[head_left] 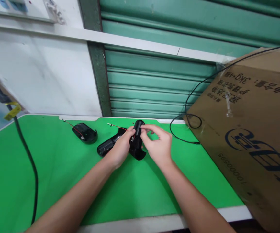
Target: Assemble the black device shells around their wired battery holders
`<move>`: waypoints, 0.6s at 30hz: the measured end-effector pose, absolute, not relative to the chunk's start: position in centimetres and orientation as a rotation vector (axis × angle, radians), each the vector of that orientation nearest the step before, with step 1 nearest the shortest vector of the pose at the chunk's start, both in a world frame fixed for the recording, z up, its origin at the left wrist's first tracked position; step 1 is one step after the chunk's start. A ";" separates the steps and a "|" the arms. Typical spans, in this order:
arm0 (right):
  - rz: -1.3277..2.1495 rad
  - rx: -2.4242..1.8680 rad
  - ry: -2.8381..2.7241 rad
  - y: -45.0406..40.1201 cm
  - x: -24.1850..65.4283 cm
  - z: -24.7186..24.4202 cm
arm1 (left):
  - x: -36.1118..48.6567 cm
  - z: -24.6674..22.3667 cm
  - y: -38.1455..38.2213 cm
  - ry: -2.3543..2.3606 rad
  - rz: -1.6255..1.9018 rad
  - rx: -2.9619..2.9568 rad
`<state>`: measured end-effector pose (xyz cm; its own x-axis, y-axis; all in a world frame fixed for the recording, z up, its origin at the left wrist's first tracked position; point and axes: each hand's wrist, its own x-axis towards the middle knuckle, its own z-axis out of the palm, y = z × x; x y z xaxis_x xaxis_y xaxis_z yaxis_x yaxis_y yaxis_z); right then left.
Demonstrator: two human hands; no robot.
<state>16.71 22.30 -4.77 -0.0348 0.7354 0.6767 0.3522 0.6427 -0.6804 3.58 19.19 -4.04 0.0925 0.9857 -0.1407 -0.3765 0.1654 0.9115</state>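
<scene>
Green mat (57, 181); teal shutter (159, 84); cardboard box (256, 129)

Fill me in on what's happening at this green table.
A person holds a black plastic housing up off the green table with both hands: the left hand grips its side, while the right hand pinches at its top end. Just behind the left hand lies a second black shell with a red wire, and a third black shell sits further left. A large cardboard box leans at the right, with a black cable looping beside it.
</scene>
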 end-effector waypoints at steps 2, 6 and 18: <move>0.335 -0.850 -1.697 22.2 16.7 -4.8 | 3.5 -3.8 19.2 0.948 1.248 0.805; 0.326 -0.747 -1.847 22.4 17.2 -4.7 | 3.1 -3.9 19.3 0.963 1.302 0.791; 0.321 -0.690 -2.069 23.0 17.8 -5.3 | 3.2 -4.0 19.4 1.046 1.311 0.812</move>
